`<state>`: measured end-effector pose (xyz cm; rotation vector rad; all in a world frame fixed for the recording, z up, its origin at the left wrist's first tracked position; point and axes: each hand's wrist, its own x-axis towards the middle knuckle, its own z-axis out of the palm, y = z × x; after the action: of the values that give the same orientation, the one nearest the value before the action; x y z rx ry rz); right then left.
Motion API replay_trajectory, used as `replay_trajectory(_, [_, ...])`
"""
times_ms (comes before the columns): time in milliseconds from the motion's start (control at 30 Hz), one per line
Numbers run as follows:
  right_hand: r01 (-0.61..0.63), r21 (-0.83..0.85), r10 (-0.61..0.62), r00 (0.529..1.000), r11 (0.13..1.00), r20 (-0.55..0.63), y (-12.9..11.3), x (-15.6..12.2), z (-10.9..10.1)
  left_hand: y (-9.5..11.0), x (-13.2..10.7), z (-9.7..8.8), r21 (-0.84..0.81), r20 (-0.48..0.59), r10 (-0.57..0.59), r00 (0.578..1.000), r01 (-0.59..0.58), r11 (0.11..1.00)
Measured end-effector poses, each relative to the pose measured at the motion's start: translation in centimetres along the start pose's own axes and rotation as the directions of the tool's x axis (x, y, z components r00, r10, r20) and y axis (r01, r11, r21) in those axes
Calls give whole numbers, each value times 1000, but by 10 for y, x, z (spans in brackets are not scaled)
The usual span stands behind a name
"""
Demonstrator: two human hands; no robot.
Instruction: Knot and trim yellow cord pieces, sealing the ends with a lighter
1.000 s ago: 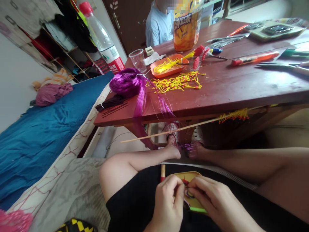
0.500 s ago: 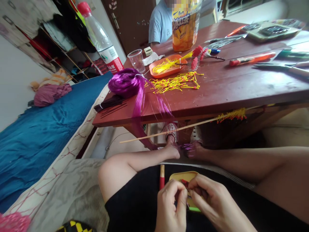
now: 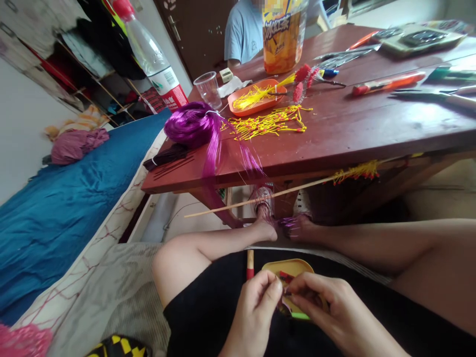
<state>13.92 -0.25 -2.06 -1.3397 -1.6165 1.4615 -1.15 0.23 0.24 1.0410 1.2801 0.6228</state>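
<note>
My left hand (image 3: 256, 308) is pinched, thumb against forefinger, above my dark-clothed lap. Close beside it on the right, my right hand (image 3: 329, 300) is also pinched. Whatever small item sits between the fingertips is too tiny to name. Under both hands lies a shallow yellow tray (image 3: 303, 266), partly covered by them. Inside it a small red piece (image 3: 285, 275) shows, and a bright green strip (image 3: 299, 316) lies at its near edge. A stick with a pale wooden end and a red part (image 3: 250, 265) rests left of the tray.
On the red-brown table (image 3: 334, 134) lie a purple fibre bundle (image 3: 191, 124), yellow red-tipped strands (image 3: 267, 125), an orange dish (image 3: 253, 111), pliers (image 3: 442, 94) and bottles. A thin stick (image 3: 256, 201) with yellow tufts slants along the table's front edge. A person (image 3: 243, 34) sits behind.
My hands have drawn slightly apart, the left shifting a little left, and more of the yellow tray shows. The whole view has tilted slightly. Table objects look unchanged.
</note>
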Motion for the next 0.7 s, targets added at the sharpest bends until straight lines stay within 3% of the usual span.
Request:
replay_trajectory(367, [91, 59, -88, 995, 994, -53, -3, 1, 3, 5, 5, 5, -211, -15, -105, 994, 100, 972])
replay_trajectory(567, [97, -9, -97, 985, 995, -142, 1, -2, 10, 5, 5, 5, -56, -75, 10, 997, -14, 998])
replay_trajectory(700, [11, 20, -11, 999, 1000, -33, 3, -3, 13, 0, 3, 10, 125, -146, 78, 986, -60, 990])
